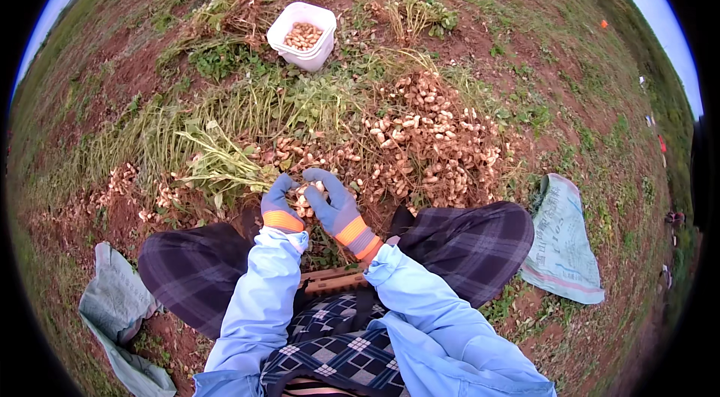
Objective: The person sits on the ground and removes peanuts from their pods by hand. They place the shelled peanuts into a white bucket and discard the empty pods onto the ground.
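My left hand point(279, 204), in a blue-grey knit glove with an orange cuff band, grips a peanut plant point(228, 167) near its root end. Its leafy green stems point away to the upper left. A cluster of peanut pods point(302, 204) hangs between my two hands. From the right, my right hand point(336, 207), gloved alike, curls its fingers round these pods; the glove hides part of them. Just beyond and to the right lies a large heap of uprooted peanut plants, their pods point(433, 143) and dry roots facing me.
Beyond the plants stands a white plastic bucket point(310, 61) with loose peanuts point(302, 35) in it. A row of pulled vines point(169, 127) stretches left. Woven sacks lie to the right point(562, 250) and left point(115, 298); the right one bears writing. Wooden slats point(332, 280) show between my crossed legs.
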`<action>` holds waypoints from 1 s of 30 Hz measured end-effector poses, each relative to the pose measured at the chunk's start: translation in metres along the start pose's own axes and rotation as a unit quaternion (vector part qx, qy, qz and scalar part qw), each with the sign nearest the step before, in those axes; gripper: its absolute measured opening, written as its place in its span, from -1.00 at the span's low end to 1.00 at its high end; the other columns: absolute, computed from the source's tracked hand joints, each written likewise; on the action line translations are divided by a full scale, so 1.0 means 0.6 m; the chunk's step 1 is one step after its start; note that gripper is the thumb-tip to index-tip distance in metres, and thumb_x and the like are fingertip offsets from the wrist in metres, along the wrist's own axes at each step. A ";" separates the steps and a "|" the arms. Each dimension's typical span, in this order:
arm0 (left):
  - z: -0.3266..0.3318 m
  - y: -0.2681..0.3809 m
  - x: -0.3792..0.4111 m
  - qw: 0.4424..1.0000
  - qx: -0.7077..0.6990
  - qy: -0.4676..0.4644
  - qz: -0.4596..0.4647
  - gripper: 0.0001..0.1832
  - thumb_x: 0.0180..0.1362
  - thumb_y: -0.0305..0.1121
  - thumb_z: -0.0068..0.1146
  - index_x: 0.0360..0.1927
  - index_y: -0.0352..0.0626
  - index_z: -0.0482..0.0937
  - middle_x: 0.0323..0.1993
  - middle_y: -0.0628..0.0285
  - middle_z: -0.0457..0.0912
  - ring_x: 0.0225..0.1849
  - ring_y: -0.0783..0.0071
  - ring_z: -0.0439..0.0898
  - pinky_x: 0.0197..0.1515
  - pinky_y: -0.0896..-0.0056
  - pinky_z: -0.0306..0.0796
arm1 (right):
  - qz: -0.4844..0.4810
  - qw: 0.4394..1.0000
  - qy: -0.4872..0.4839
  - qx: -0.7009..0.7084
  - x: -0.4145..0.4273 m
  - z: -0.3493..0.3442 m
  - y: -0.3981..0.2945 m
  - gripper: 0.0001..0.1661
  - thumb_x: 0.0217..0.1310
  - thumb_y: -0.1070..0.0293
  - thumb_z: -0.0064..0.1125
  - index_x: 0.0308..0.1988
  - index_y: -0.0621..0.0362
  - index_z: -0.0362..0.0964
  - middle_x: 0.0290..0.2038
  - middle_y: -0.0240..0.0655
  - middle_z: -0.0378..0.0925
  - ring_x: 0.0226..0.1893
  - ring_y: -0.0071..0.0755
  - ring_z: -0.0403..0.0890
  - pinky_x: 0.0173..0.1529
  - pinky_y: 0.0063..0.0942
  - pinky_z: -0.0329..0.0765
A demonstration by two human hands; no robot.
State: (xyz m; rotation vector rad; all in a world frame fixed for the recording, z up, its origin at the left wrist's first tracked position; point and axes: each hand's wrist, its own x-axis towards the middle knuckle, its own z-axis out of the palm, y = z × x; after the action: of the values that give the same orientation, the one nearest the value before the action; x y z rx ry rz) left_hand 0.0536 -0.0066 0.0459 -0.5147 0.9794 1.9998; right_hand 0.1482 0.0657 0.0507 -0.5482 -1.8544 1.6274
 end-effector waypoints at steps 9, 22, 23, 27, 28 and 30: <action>-0.041 -0.003 0.031 0.995 -0.032 -0.047 -0.078 -0.85 0.07 -0.34 0.05 -0.46 -0.20 0.42 -0.51 0.21 0.44 -0.44 0.37 0.48 -0.37 0.28 0.45 | -0.026 0.971 -0.143 -0.187 0.002 -0.021 -0.060 -0.68 0.10 0.22 0.09 -0.13 0.08 0.39 -0.33 -0.18 0.35 -0.40 -0.07 0.49 -0.34 -0.28 0.42; -0.038 -0.023 0.044 0.999 0.031 0.034 -0.004 -0.81 0.05 -0.36 0.07 -0.38 -0.31 0.47 -0.49 0.17 0.51 -0.55 0.36 0.47 -0.45 0.34 0.48 | 0.072 0.997 0.003 -0.021 -0.002 -0.009 -0.010 -0.74 0.17 0.25 0.04 -0.21 0.19 0.39 -0.43 -0.24 0.49 -0.45 -0.40 0.49 -0.36 -0.45 0.42; -0.034 -0.023 0.039 0.999 0.033 0.018 -0.004 -0.82 0.04 -0.36 0.07 -0.40 -0.30 0.46 -0.49 0.16 0.51 -0.56 0.37 0.47 -0.47 0.36 0.48 | 0.119 0.992 0.026 0.019 -0.002 -0.007 -0.003 -0.74 0.18 0.25 0.03 -0.21 0.20 0.40 -0.45 -0.27 0.49 -0.48 -0.49 0.47 -0.37 -0.48 0.41; -0.057 -0.019 0.051 0.989 -0.025 -0.096 -0.111 -0.86 0.09 -0.39 0.02 -0.43 -0.27 0.45 -0.41 0.15 0.53 -0.38 0.29 0.54 -0.25 0.24 0.50 | 0.180 0.968 0.098 0.142 0.005 0.005 0.032 -0.69 0.18 0.21 0.04 -0.22 0.27 0.39 -0.50 -0.48 0.43 -0.48 -0.67 0.36 -0.39 -0.61 0.36; -0.020 -0.022 0.015 0.998 -0.005 -0.050 -0.048 -0.85 0.09 -0.38 0.03 -0.45 -0.25 0.43 -0.44 0.17 0.52 -0.39 0.29 0.54 -0.28 0.24 0.51 | 0.218 0.956 0.136 0.140 0.014 -0.005 0.023 -0.67 0.17 0.21 0.07 -0.25 0.30 0.39 -0.49 -0.50 0.42 -0.47 -0.69 0.35 -0.40 -0.65 0.34; 0.001 -0.026 -0.003 0.997 -0.006 -0.048 -0.065 -0.88 0.06 -0.40 0.03 -0.46 -0.25 0.43 -0.48 0.19 0.51 -0.42 0.30 0.54 -0.30 0.28 0.51 | 0.209 0.950 0.128 0.192 0.018 -0.014 0.047 -0.70 0.16 0.22 0.09 -0.30 0.27 0.41 -0.49 -0.47 0.43 -0.48 -0.69 0.34 -0.40 -0.63 0.33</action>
State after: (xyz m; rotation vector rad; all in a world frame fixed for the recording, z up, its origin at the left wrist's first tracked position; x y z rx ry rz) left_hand 0.0673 -0.0018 0.0404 -0.4728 0.8549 1.8962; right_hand 0.1435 0.0836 0.0252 -0.9699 -1.2415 2.0129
